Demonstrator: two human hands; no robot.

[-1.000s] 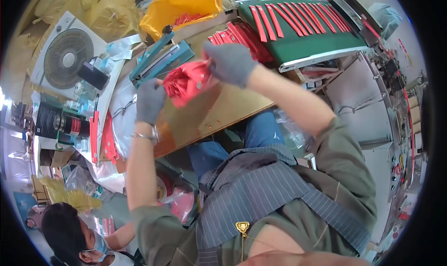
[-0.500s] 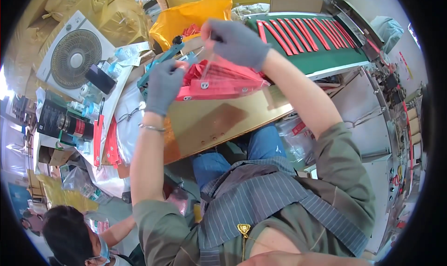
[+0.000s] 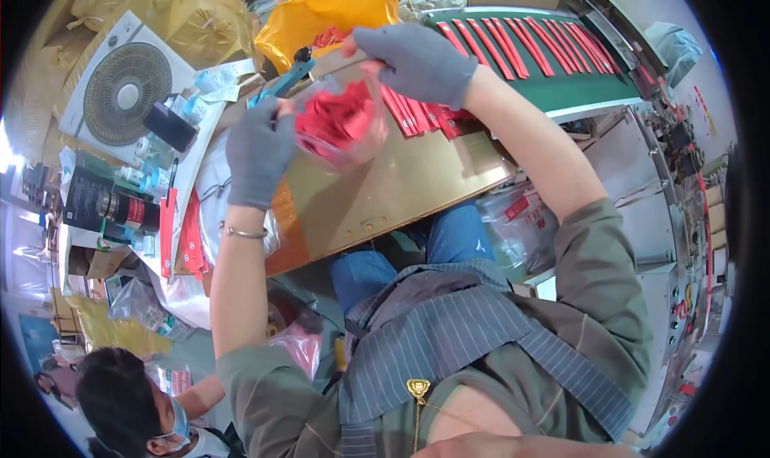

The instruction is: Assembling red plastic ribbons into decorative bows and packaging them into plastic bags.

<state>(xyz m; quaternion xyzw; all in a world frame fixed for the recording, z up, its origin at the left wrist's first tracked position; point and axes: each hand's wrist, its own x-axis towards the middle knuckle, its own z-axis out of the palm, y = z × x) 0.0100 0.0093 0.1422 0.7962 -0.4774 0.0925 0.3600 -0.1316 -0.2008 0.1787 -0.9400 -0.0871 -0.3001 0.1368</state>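
A clear plastic bag (image 3: 341,129) full of folded red strips hangs over the near part of the tabletop, between my two grey-gloved hands. My left hand (image 3: 261,149) is closed on the bag's left side, thumb and fingers pinched at its edge. At the bag's upper right, my right hand (image 3: 417,61) pinches its rim, with the fingers bent toward the opening. Behind and to the right of the bag, more flat red strips (image 3: 409,113) lie side by side on the table. The fingertips of both hands are partly hidden.
Red strips lie in a row across a green conveyor belt (image 3: 553,97) at the far right. A yellow bag (image 3: 281,33) with red pieces stands behind the blue tool (image 3: 282,81). To the left are a fan (image 3: 127,95) and a flask (image 3: 128,211). Another person (image 3: 120,402) sits lower left.
The plastic bag has swung from lying stretched sideways to hanging bunched, away from the strips on the table. My left hand moved slightly left; my right hand moved slightly up and right.
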